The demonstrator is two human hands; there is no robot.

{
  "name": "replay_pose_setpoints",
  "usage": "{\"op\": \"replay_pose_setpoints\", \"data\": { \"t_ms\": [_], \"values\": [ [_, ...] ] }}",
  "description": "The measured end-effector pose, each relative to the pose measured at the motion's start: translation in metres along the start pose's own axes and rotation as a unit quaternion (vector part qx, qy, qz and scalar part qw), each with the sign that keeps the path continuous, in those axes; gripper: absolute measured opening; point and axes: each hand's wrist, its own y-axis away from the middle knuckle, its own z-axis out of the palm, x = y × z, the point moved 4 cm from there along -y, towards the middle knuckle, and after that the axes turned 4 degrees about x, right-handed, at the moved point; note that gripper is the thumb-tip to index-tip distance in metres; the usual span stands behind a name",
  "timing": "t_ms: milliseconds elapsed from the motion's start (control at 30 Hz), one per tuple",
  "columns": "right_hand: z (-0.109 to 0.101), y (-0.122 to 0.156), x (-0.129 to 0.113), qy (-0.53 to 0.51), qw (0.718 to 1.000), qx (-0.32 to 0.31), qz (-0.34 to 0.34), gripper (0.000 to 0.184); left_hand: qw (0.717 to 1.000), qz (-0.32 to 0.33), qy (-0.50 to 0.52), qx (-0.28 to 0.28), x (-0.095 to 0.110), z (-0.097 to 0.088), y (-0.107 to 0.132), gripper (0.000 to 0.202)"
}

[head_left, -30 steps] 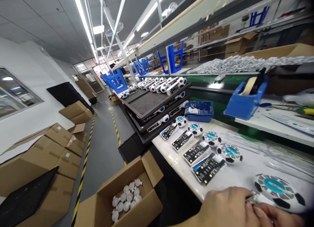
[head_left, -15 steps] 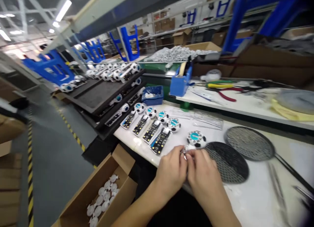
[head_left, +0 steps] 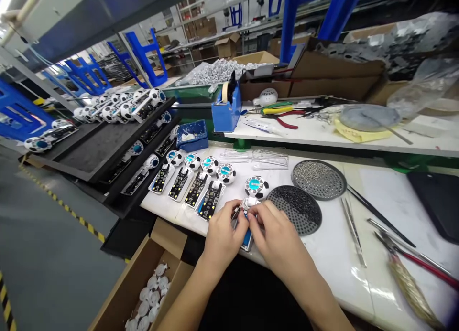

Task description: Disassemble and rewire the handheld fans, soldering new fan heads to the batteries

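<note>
Both of my hands meet at the near edge of the white bench (head_left: 337, 254). My left hand (head_left: 223, 234) and my right hand (head_left: 275, 236) are closed together on a small blue and white part (head_left: 246, 229) with thin metal leads. Just beyond them lies a football-patterned round piece (head_left: 256, 186) with a teal centre. To the left, several black circuit boards (head_left: 196, 189) lie side by side, each joined to a football-patterned round piece (head_left: 210, 165).
Two round mesh discs (head_left: 318, 179) hold small screws right of my hands. Tweezers (head_left: 353, 229) and a brush (head_left: 409, 285) lie further right. Black trays (head_left: 103, 152) with finished units stand at left, a blue tape dispenser (head_left: 225, 112) behind, an open carton (head_left: 150, 293) of white parts below.
The view has swung right and down from the aisle onto the bench. My hands, first at the bottom right edge, are now central, still closed together on the small part.
</note>
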Motion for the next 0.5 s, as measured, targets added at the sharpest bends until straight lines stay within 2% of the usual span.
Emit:
{"op": "replay_pose_setpoints", "data": {
  "t_ms": [233, 500],
  "values": [
    [-0.003, 0.003, 0.007, 0.008, 1.0, -0.005, -0.014, 0.01, 0.999, 0.028, -0.018, 0.018, -0.002, 0.002, -0.003, 0.018],
    [-0.013, -0.002, 0.008, 0.004, 1.0, -0.021, -0.019, 0.011, 0.992, 0.058, -0.097, 0.047, 0.005, 0.004, -0.004, 0.011]
  ]
}}
